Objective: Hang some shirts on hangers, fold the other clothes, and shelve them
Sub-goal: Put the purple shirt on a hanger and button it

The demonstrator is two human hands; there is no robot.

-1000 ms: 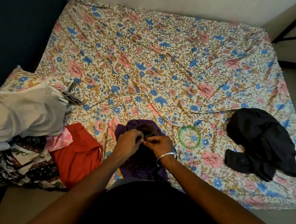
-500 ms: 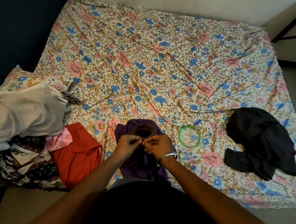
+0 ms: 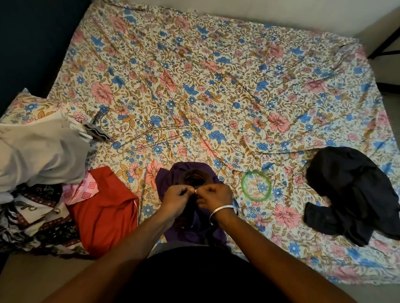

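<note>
The bed point(image 3: 225, 80), in a flowered sheet, fills most of the view. At its left edge lies a heap of unsorted clothes: a grey garment point(image 3: 27, 154) on top, a patterned cloth point(image 3: 28, 222) beneath, and a red garment point(image 3: 105, 210) at the near side. A black garment point(image 3: 351, 195) lies crumpled well apart at the right. Wire hangers point(image 3: 151, 137) rest on the sheet beyond the heap, unused. A green ring point(image 3: 256, 186) lies just right of the middle.

The purple shirt point(image 3: 186, 228) is at the near edge of the bed, straight in front of the person, collar pointing away. Both hands meet over it just below the collar. The left hand point(image 3: 177, 198) and right hand point(image 3: 214, 198) each have fingers curled, pinching the front of the shirt between fingertips, and nearly touching each other.

Compared with a second ago, the hands have drawn slightly nearer the person and closed tighter together; nothing else has moved. This looks like fastening a button near the neck, a step before the shirt goes on a hanger, so the task is at an early stage, with the heap untouched.

No brand, label or writing can be read anywhere.
</note>
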